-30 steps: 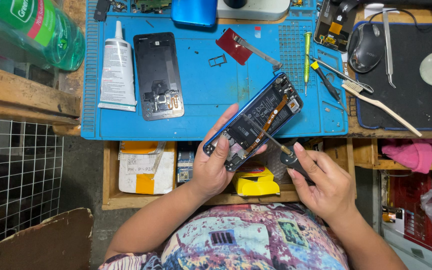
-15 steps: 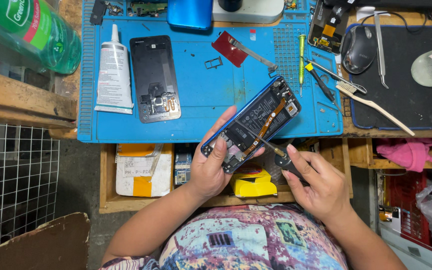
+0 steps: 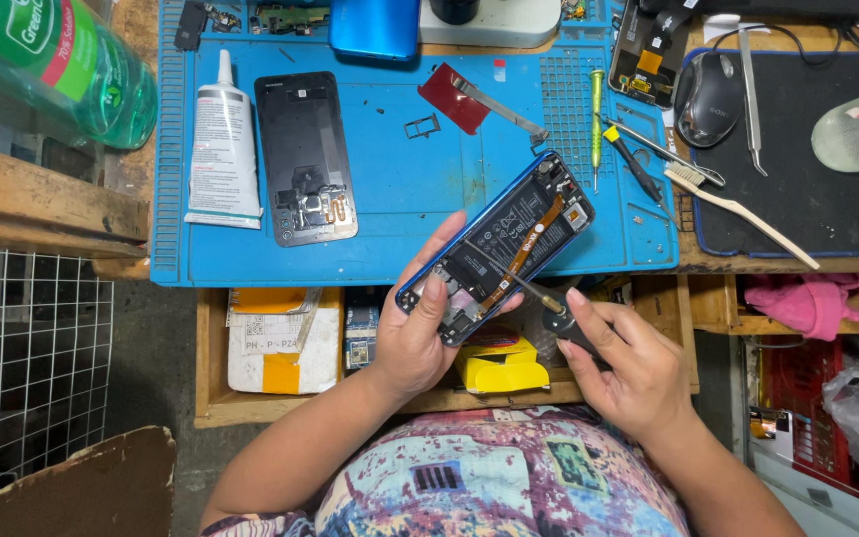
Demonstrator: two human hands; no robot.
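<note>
Blue-framed phone (image 3: pixel 497 244), blue mat (image 3: pixel 400 199), yellow box (image 3: pixel 504 366), pink cloth (image 3: pixel 807 303).

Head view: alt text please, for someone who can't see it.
A person's left hand holds an opened phone with its battery exposed, while the right hand points a small screwdriver into it. Beyond lies a blue work mat with a detached back cover, a glue tube and hand tools.

Bright, even light falls from above on the blue mat (image 3: pixel 400 229); shadows are soft, the picture is sharp, and the edges bend slightly.
</note>
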